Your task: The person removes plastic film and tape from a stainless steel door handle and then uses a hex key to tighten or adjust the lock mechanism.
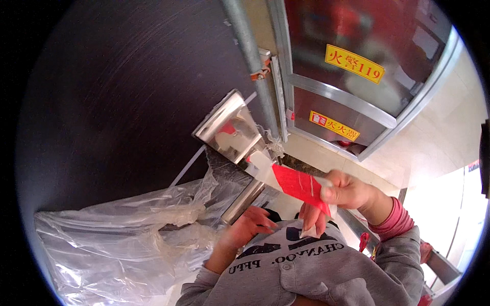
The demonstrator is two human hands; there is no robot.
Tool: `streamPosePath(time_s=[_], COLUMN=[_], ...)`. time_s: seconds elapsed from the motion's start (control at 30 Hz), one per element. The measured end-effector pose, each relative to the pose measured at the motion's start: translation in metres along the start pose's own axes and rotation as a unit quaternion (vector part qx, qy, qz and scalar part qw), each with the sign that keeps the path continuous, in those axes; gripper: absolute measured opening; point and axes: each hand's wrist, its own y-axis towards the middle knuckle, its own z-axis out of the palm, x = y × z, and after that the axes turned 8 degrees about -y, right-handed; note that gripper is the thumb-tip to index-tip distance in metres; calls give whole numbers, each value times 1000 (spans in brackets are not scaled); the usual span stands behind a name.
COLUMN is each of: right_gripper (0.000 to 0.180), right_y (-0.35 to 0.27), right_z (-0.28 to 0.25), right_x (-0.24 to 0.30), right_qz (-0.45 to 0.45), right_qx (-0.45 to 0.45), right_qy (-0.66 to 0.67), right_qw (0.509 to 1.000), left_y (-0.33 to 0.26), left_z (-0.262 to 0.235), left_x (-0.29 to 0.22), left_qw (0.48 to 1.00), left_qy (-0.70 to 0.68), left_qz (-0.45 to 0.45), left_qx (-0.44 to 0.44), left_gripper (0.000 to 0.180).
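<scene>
The right hand (348, 190) grips the loose end of tape (297, 183); the far end reaches the metal cover (236, 122). The left hand (247, 226) is loosely open.

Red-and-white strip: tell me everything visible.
The strip is thin, flat, like plastic film or tape: white toward the shiny metal piece, red with pale streaks toward the right hand. It slants down rightward, fairly straight, its lower end pinched by that hand. Its upper end overlaps the metal in view; whether it sticks there is unclear.

Strip (298, 183) between metal piece (229, 122) and right hand (349, 189); plastic sheeting (122, 247) left.
</scene>
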Motion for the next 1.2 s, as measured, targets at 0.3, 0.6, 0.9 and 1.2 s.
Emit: streamPosePath(time_s=[0.3,0.6,0.9,1.2], right_gripper=[65,63,25,27], right_y=[90,103,-36,-46], right_z=[-12,-34,-116,-39], right_x=[60,56,92,17], right_qz=[-49,-176,-460,-98], right_qx=[-16,-114,-61,-151], right_qy=[-28,3,-67,-230], right_qw=[998,978,883,956], left_y=[-7,6,3,17], left_z=[76,79,78,152], left_x=[-51,-46,-51,-102], left_qw=[937,867,843,418], left_qy=[181,303,361,821], left_qz=[285,338,349,313], left_qx=[-92,-204,-190,-232], left_gripper=[51,21,22,35])
